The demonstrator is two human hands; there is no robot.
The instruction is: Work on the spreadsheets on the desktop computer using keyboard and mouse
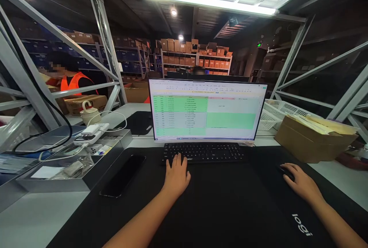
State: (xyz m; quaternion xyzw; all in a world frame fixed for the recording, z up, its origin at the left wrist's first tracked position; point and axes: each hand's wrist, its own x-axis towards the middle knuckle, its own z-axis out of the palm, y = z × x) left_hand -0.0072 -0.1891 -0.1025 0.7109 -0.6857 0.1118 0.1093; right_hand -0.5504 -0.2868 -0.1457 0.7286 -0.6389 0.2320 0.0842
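My left hand [177,175] rests with fingers spread on the left front part of a black keyboard [212,153]. On the right, my right hand [299,181] curves over a dark computer mouse [286,173], which is mostly hidden beneath the fingers. Both lie over a black desk mat [224,202] with white "logi" lettering. Behind the keyboard stands a monitor [230,121] lit with a spreadsheet of green and white rows. A black smartphone [123,176] lies flat on the mat, left of my left hand.
Left of the mat, a grey open tray [66,184] holds small packets, with a power strip [90,133] and white cables above. A cardboard box [316,138] with envelopes and a white basket [268,115] stand right. A person in an orange vest [74,82] is beyond the metal frame.
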